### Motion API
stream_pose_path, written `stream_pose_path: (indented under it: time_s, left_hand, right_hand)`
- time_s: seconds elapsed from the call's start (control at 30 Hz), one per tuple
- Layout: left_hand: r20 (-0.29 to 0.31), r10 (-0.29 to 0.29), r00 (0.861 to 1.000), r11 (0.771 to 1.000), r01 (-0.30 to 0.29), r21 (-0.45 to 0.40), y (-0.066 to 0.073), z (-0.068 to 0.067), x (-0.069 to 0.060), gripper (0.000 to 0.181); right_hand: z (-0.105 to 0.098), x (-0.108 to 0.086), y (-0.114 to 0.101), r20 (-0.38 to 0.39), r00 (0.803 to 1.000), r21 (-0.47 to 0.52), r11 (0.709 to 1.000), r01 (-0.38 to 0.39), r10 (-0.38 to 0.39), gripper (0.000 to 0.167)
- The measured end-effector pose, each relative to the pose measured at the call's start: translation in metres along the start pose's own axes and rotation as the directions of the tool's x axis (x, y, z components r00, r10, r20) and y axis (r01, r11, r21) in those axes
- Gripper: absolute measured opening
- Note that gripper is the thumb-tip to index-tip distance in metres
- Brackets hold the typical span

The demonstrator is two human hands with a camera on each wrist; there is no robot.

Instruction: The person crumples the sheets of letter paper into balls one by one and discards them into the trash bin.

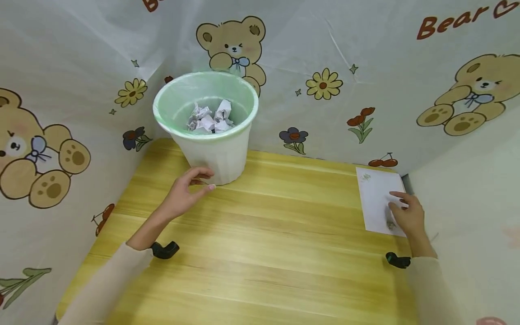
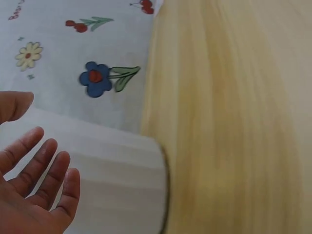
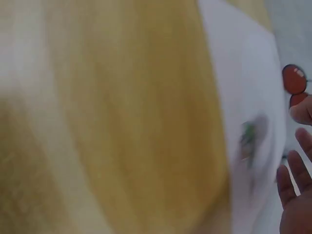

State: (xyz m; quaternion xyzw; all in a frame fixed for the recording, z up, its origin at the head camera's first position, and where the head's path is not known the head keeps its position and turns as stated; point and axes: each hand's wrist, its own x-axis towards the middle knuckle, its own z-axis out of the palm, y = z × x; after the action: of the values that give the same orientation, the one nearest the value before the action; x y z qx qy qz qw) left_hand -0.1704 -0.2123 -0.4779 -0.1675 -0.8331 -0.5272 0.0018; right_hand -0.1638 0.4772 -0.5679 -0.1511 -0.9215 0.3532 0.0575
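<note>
A white bin [image 1: 219,158] with a pale green inside stands at the back left of the table, holding several crumpled paper balls [image 1: 209,118]. My left hand [image 1: 184,194] is beside the bin's lower front, thumb and fingers apart; in the left wrist view the fingers [image 2: 46,175] are loosely bent with nothing between them. At the right, my right hand [image 1: 409,214] hovers over or just at a stack of white paper sheets [image 1: 378,198] with small printed designs. Its thumb and fingers are apart and hold nothing. Whether it touches the paper cannot be told.
The wood-grain table [image 1: 260,243] lies between the hands. Bear-print cloth [image 1: 308,54] hangs behind it and along both sides, close to the bin and the paper. Black camera mounts [image 1: 165,249] sit at both wrists.
</note>
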Motion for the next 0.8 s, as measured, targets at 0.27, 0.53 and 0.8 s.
stream_pose_path:
  time_s: [0.27,0.53,0.8]
  left_hand:
    - [0.126,-0.031,0.992,0.994,0.044,-0.100,-0.035,0.055,0.010,0.040]
    - [0.158,-0.043,0.986,0.987,0.066,-0.145,-0.048,0.075,0.012,0.043]
    - [0.227,-0.062,0.972,0.988,0.092,-0.125,-0.058,0.101,0.015,0.037]
  right_hand:
    - [0.004,0.001,0.027,0.003,1.000,-0.108,0.994,0.026,-0.026,0.048]
    - [0.008,-0.003,0.017,0.060,0.998,-0.168,0.985,0.042,-0.033,0.048]
    - [0.043,-0.021,-0.034,0.175,0.969,-0.217,0.953,0.210,-0.174,0.053]
